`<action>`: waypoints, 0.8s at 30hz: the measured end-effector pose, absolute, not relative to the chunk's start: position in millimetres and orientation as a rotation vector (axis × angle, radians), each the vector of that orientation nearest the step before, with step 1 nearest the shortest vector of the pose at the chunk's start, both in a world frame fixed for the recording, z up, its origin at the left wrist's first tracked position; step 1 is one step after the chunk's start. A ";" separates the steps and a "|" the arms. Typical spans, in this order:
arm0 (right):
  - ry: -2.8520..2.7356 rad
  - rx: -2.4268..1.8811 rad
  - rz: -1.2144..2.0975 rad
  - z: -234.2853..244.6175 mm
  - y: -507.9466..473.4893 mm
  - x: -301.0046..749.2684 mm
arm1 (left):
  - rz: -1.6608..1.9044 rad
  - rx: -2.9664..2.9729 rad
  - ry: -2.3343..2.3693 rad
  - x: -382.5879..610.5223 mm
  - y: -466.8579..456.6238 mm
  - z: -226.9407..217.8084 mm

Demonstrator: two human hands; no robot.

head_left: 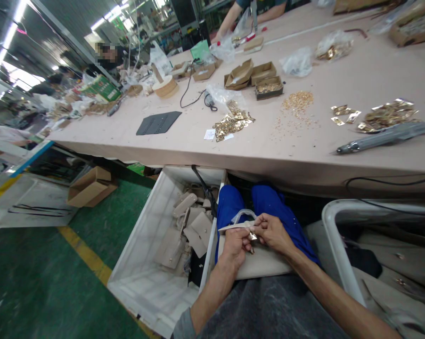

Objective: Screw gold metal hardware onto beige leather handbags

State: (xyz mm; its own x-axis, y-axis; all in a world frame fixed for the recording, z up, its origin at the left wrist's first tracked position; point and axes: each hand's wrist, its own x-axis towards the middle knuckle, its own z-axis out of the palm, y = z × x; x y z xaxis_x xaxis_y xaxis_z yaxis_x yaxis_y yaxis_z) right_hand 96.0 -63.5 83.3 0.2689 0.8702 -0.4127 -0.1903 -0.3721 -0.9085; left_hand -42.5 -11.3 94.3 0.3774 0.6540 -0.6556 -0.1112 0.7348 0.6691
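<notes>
A beige handbag (265, 267) with a top handle (243, 214) lies across my lap, on blue trousers. My left hand (235, 242) is closed on the edge of its raised flap. From the other side my right hand (273, 231) pinches the same flap edge, fingertips almost meeting the left ones. A shiny gold metal fitting (253, 236) shows just below the fingertips; whether it is fixed to the flap I cannot tell. Another small metal part sits on the bag's front beneath it, partly hidden by my fingers.
Left of my legs, a white bin (138, 263) holds several beige bag pieces. A second bin (334, 235) with bags stands right. On the table (184, 153) lie gold fittings (230, 123), small screws (297, 103), an electric screwdriver (378, 138) and a dark pad (158, 123). A co-worker's arms show opposite.
</notes>
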 end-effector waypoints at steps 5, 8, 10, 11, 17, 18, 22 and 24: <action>-0.638 -1.498 1.340 82.3 -63.7 95.0 | 0.527 0.502 1.123 -38.9 -11.0 92.9; -0.637 -1.492 1.338 82.2 -63.5 95.5 | 0.524 0.458 1.133 -36.9 -11.7 90.6; -0.639 -1.496 1.339 82.4 -63.3 95.8 | 0.516 0.432 1.126 -36.7 -11.7 88.6; -0.640 -1.499 1.339 82.5 -63.2 95.8 | 0.513 0.415 1.122 -37.0 -11.5 87.6; -0.617 -1.487 1.329 81.3 -63.3 94.7 | 0.486 0.326 1.066 -43.1 -8.7 85.3; -0.615 -1.482 1.329 80.5 -63.2 94.6 | 0.479 0.320 1.050 -44.1 -8.4 85.4; -0.623 -1.495 1.342 78.2 -62.5 94.8 | 0.472 0.394 1.021 -45.6 -8.8 84.7; -0.686 -1.524 1.320 81.1 -63.5 94.8 | 0.480 0.457 1.048 -44.5 -9.2 83.9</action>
